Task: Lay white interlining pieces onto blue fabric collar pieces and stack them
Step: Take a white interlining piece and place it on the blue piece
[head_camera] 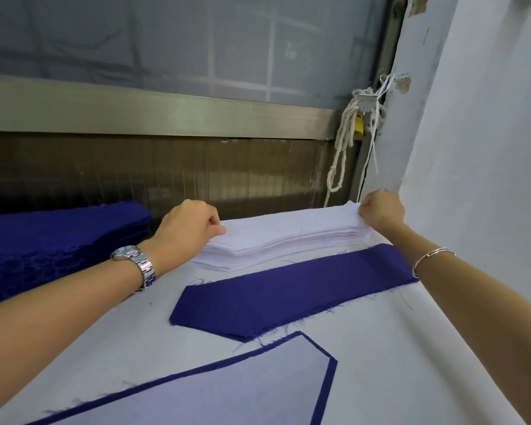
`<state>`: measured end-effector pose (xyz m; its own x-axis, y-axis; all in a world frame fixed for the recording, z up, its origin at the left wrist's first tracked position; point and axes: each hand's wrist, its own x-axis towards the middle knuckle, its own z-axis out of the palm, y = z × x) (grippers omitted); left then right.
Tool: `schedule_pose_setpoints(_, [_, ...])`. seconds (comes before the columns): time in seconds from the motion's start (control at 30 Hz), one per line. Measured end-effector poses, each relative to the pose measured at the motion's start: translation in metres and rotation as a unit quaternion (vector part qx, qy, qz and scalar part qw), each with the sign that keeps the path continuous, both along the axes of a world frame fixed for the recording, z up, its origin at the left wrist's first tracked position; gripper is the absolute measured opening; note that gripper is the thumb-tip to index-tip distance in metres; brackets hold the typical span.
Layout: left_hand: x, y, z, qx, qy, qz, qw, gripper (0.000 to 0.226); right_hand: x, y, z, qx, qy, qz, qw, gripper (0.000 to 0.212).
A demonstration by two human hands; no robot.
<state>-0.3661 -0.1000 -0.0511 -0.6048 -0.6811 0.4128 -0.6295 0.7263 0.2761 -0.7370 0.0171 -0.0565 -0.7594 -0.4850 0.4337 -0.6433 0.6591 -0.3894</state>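
Table (pixel 396 348): white cloth cover, so everything lies flat and slides easily.

Blue fabric stack (pixel 43 240): thick pile of cut pieces at far left, beside the left forearm. Judged to be the supply.

Finished pair (pixel 212 394): nearest the camera, a blue collar piece with white interlining on top. A blue margin shows all round, so the interlining is cut smaller and centred. Looks like the start of the output stack.

Bare collar piece (pixel 288 289): single blue layer, flat, frayed edges, between the finished pair and the white pile, apart from both. It sits just in front of the white pile, so it's a short carry.

Interlining stack (pixel 273 240): many white sheets at the far table edge.

Left hand (pixel 190 228): fingers curled, thumb and fingertips pinching the top layer at the stack's left end.

Right hand (pixel 380 213): same pinch at the right end, where the edge is lifted slightly. Can't tell if it's one sheet or several. Holding both ends probably keeps the thin sheet taut and aligned.

Wristwatch (pixel 135 262) on the left wrist, bangle (pixel 429 256) on the right.

Step in hand: peeling off one sheet for the bare piece.
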Motion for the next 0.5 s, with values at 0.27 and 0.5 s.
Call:
schedule_pose_setpoints(0.27, [-0.002,-0.004,-0.008,-0.065,-0.029,0.009,0.997,0.037,-0.012,0.006,0.001,-0.068,-0.095,0.105,0.988,0.027])
schedule_pose_setpoints(0.5, [-0.003,-0.012,-0.006,-0.064,-0.089,0.01,0.994,0.051,-0.019,0.02,-0.002,-0.119,-0.143,0.149,0.971,0.025])
